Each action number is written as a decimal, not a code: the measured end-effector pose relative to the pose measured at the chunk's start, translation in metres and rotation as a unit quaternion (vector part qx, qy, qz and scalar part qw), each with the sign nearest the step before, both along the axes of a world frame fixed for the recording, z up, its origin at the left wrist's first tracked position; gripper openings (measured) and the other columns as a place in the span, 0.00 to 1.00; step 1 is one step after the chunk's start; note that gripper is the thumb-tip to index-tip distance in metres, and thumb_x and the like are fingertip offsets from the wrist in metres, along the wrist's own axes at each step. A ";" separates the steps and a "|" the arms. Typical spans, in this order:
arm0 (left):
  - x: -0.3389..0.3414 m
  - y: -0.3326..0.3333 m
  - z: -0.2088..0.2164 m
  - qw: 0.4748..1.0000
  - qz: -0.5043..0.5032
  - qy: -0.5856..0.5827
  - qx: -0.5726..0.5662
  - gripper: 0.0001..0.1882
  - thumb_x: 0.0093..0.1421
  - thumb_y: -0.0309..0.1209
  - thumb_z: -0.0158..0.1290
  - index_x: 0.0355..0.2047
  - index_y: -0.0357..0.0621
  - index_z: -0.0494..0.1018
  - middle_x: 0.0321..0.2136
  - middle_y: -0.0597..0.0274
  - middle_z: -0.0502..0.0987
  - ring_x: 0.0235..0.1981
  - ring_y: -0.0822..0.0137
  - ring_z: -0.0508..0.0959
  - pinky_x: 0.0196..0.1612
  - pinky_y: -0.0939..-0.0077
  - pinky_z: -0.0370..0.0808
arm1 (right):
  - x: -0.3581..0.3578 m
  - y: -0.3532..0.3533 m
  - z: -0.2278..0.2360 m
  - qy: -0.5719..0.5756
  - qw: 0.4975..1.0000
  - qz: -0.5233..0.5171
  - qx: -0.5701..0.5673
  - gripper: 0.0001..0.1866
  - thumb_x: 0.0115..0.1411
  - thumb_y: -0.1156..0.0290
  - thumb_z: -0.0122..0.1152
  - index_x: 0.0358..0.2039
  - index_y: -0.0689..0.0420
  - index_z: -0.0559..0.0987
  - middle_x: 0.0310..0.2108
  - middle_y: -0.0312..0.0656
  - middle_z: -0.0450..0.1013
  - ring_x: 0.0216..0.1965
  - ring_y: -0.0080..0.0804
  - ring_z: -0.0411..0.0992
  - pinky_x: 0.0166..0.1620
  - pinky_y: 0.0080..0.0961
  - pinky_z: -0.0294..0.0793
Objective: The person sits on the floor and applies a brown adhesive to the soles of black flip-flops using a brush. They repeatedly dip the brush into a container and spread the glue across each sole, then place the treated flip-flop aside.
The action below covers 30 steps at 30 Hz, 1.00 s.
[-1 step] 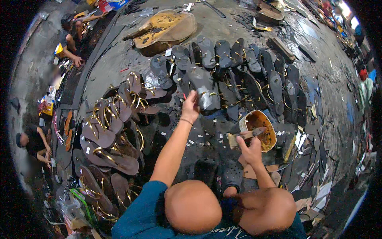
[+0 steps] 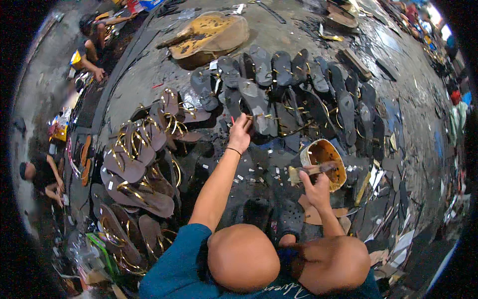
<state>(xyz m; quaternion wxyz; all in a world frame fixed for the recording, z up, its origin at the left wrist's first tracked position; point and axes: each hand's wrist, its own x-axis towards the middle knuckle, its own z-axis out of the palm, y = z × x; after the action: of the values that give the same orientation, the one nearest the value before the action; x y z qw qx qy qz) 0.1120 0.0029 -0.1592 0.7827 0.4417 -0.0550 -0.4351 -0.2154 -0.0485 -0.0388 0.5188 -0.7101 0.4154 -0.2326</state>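
My left hand reaches forward, fingers closed at the left edge of a grey sandal, beside its strap ends. The fingertips are partly hidden there. That sandal lies sole up in a cluster of dark sandals with gold straps. In my right hand is a brush with pale bristles pointing left, its dark handle crossing over the near side of a pail. The pail has a yellowish, stained inside. Brown sandals with gold straps are heaped to my left.
A large stained basin-like piece lies at the far side. Scraps and pale strips litter the floor on the right. My shod foot stands near the pail. Two people sit at left, one with a hand lowered.
The view shifts slightly. The grey sandal, blurred at its near end before, now looks sharp. Both hands stay in nearly the same places.
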 end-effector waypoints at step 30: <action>-0.020 0.188 0.305 0.576 -0.059 -0.659 0.481 0.19 0.53 0.26 0.47 0.46 0.39 0.73 0.25 0.41 0.76 0.28 0.43 0.78 0.34 0.55 0.74 | -0.142 -0.066 0.041 0.411 0.896 0.027 -0.169 0.21 0.53 0.63 0.64 0.37 0.68 0.72 0.29 0.61 0.74 0.34 0.59 0.74 0.37 0.46 0.72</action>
<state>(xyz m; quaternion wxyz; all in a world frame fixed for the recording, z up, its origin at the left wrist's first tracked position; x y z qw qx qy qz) 0.0925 0.1911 0.1460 0.1763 0.9139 -0.3642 -0.0320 -0.3571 -0.1140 0.0021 0.1805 -0.8300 0.5270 0.0270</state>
